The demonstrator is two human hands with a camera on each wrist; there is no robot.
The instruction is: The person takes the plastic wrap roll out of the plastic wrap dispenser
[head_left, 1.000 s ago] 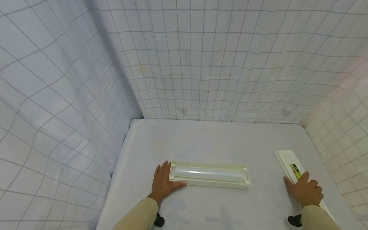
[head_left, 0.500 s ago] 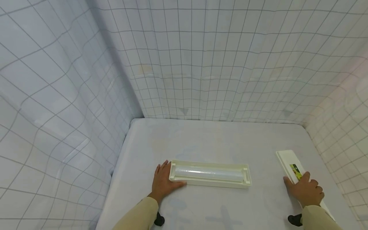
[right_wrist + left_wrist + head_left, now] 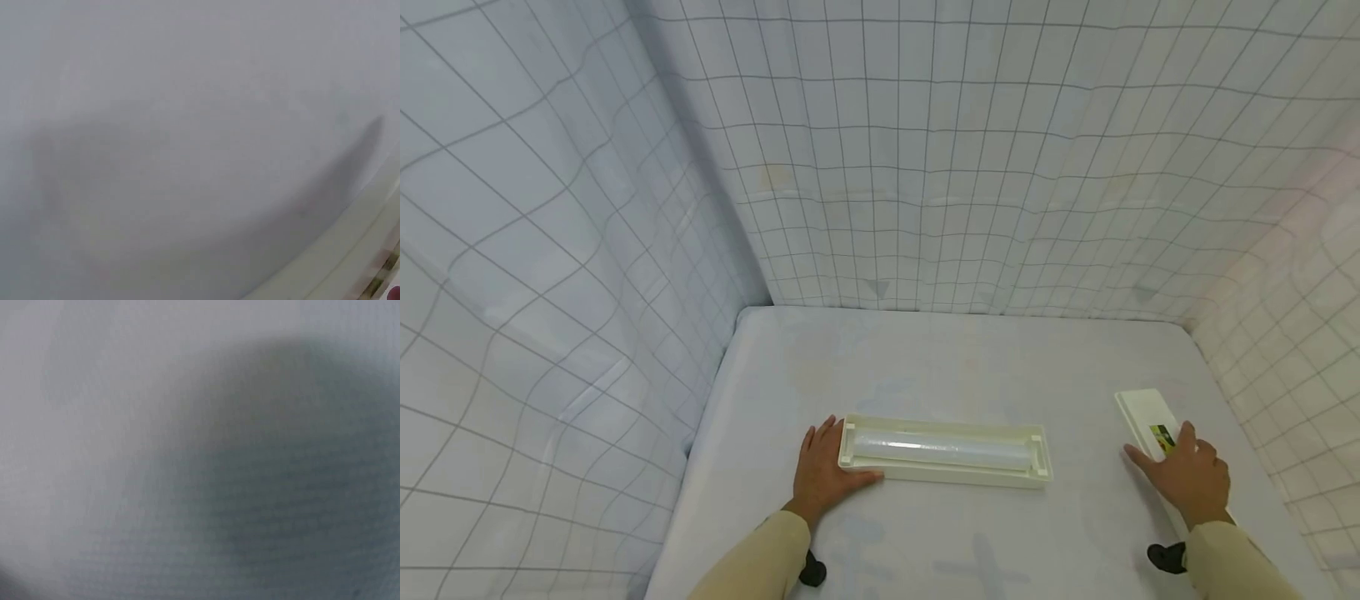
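A cream-coloured, long plastic box (image 3: pixel 955 477) lies uncovered on the table, with a roll of clear cling film (image 3: pixel 943 450) inside it. My left hand (image 3: pixel 822 472) rests against the box's left end, fingers straight beside the end wall and thumb along the near side. Farther right, my right hand (image 3: pixel 1191 481) grips a long, pale lid (image 3: pixel 1142 408) across its width, thumb on the left edge and fingers over the right. The lid lies at a slant and bears a small green and yellow label (image 3: pixel 1162 437). In the right wrist view the lid's edge (image 3: pixel 350 244) shows at the lower right.
A white cloth covers the table (image 3: pixel 955 358). White sheets with a grid pattern hang as walls at the back (image 3: pixel 925 208), left (image 3: pixel 550 275) and right (image 3: pixel 1285 375). The left wrist view is a blur of pale cloth and shadow.
My right hand has shifted slightly left and away from me, and the lid has moved a little left with it. The left hand and the box stay nearly as they were.
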